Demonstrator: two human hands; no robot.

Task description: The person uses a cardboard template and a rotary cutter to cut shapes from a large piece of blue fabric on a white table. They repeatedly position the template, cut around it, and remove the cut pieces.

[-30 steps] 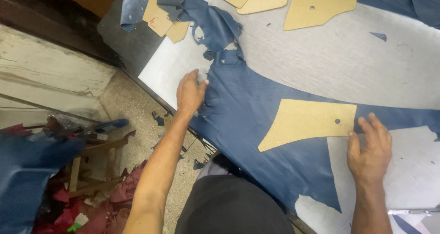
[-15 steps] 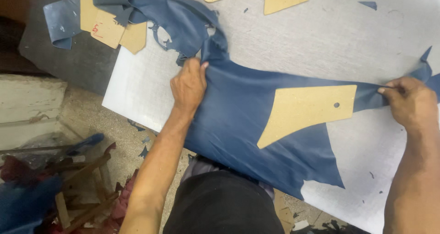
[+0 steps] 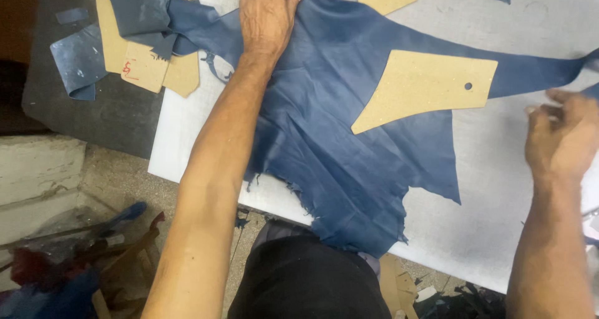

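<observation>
Grey surface [image 3: 499, 188] carries blue leather [image 3: 337, 138] under a cardboard template [image 3: 424, 85]; scraps litter the floor [image 3: 75, 256] below. Left hand [image 3: 267, 16] presses flat on the leather. Right hand [image 3: 561, 135] curls, blurred; its grip is unclear.

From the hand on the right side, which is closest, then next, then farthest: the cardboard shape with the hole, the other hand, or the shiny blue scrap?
From the right hand:
1. Cardboard shape with the hole, on the blue leather, mid-table.
2. Left hand, pressing the leather at the top.
3. Shiny blue scrap, far left on the dark mat.
</observation>
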